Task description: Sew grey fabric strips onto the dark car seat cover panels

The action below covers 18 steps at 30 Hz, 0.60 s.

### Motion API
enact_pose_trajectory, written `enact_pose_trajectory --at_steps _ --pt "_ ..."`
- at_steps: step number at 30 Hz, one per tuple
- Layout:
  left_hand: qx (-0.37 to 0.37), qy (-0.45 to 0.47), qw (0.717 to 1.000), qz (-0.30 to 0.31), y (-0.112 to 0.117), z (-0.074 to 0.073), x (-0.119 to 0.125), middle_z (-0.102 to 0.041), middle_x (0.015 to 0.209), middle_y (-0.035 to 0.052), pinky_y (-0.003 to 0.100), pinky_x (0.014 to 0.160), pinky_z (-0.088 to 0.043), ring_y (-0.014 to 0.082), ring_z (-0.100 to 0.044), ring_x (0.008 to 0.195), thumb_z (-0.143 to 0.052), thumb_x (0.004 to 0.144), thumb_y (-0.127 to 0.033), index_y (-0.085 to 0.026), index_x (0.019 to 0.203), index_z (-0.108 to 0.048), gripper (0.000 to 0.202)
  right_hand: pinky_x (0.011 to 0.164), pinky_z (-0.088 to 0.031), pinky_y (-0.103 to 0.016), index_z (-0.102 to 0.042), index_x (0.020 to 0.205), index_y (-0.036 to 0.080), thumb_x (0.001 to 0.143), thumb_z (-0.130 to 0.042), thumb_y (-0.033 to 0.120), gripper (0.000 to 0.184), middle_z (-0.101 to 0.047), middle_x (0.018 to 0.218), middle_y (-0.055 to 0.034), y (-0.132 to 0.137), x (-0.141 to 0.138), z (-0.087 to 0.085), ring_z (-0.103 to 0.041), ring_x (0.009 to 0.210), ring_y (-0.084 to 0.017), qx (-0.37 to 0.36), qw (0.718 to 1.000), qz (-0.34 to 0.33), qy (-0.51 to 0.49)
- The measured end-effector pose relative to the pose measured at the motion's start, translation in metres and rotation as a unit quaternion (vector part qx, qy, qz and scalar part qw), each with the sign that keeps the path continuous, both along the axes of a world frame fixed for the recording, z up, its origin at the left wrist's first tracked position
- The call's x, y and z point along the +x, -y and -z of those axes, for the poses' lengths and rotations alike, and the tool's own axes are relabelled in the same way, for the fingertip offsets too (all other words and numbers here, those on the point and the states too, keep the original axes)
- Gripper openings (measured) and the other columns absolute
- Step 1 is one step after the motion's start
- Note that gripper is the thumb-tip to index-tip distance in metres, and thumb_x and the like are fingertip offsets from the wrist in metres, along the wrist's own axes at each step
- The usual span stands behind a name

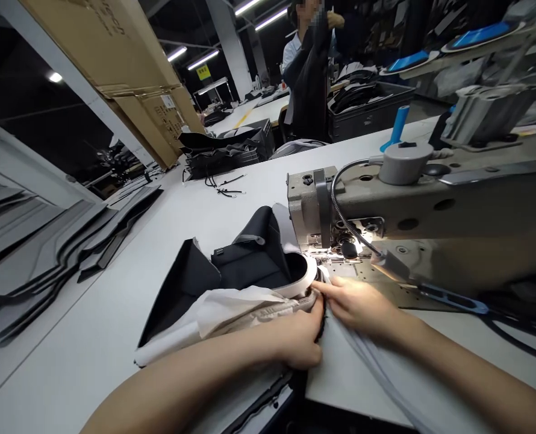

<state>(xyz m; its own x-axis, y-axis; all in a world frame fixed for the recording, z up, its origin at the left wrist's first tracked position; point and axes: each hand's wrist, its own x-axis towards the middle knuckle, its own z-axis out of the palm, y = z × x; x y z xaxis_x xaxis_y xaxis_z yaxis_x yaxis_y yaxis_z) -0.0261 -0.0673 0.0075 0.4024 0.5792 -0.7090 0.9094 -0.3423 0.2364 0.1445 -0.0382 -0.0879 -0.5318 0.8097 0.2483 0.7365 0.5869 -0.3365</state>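
A black sewn fabric cover (250, 263) with a pale backing lies bunched at the sewing machine (311, 211), its curved light-grey edge close to the lit needle area. My left hand (302, 339) is closed on the near edge of this cover, thumb and fingers bent around the layered fabric. From the right, my right hand (361, 303) pinches the same edge, its fingertips meeting those of the left. Beneath the right hand a long grey strip (376, 367) runs down toward the front edge. The fingertips partly hide the gripped layers.
Stacks of grey panels (37, 253) lie at the left. Behind are a bin of dark pieces (232, 150), short black cords (225, 187) and a cardboard box (105, 48). A small lamp (389, 265) hangs beside the needle. A person (308, 66) stands beyond, holding dark fabric.
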Motion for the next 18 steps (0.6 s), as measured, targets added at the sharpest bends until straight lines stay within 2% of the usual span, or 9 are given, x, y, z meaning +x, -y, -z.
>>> enact_pose_trajectory --at_steps 3,7,10,14,18 --pt "0.001 -0.008 1.000 0.016 -0.002 -0.001 0.001 -0.060 0.117 0.0225 0.034 0.063 -0.050 0.0338 -0.065 0.094 -0.052 0.066 -0.022 -0.011 0.147 0.011 0.103 0.067 -0.045 -0.029 -0.060 0.120 0.021 0.085 -0.033 0.017 0.044 -0.066 0.088 -0.0071 -0.009 0.016 0.013 -0.059 0.078 -0.019 0.026 0.998 0.045 -0.028" --pt "0.000 0.013 1.000 0.028 -0.005 -0.003 -0.005 -0.064 0.112 0.0195 0.033 0.062 -0.048 0.0312 -0.066 0.087 -0.051 0.067 -0.023 -0.011 0.147 0.010 0.101 0.060 -0.043 -0.031 -0.066 0.105 0.016 0.087 -0.035 0.020 0.036 -0.060 0.074 -0.0093 -0.013 0.016 0.024 -0.055 0.069 -0.021 0.046 0.996 0.062 -0.036" --pt "0.007 0.043 0.999 0.031 -0.006 -0.003 -0.010 -0.066 0.105 0.0168 0.032 0.060 -0.048 0.0294 -0.066 0.083 -0.049 0.067 -0.024 -0.010 0.148 0.009 0.100 0.064 -0.045 -0.031 -0.062 0.111 0.014 0.089 -0.037 0.022 0.034 -0.060 0.081 -0.0103 -0.009 0.004 0.026 -0.055 0.073 -0.021 0.053 0.996 0.044 -0.047" --pt "0.010 0.061 0.998 0.029 -0.006 -0.001 -0.014 -0.068 0.098 0.0139 0.031 0.058 -0.047 0.0279 -0.065 0.078 -0.049 0.067 -0.024 -0.012 0.148 0.010 0.100 0.074 -0.049 -0.032 -0.052 0.125 0.010 0.089 -0.039 0.018 0.040 -0.062 0.097 -0.0135 -0.005 -0.003 0.030 -0.056 0.085 -0.022 0.064 0.995 0.024 -0.067" --pt "-0.003 0.084 0.996 0.012 -0.007 0.001 -0.016 -0.067 0.094 0.0119 0.030 0.056 -0.047 0.0263 -0.065 0.075 -0.050 0.066 -0.025 -0.013 0.147 0.011 0.102 0.077 -0.049 -0.033 -0.053 0.125 0.012 0.086 -0.040 0.013 0.041 -0.063 0.102 -0.0134 -0.006 -0.001 0.029 -0.057 0.089 -0.022 0.075 0.995 -0.006 -0.066"
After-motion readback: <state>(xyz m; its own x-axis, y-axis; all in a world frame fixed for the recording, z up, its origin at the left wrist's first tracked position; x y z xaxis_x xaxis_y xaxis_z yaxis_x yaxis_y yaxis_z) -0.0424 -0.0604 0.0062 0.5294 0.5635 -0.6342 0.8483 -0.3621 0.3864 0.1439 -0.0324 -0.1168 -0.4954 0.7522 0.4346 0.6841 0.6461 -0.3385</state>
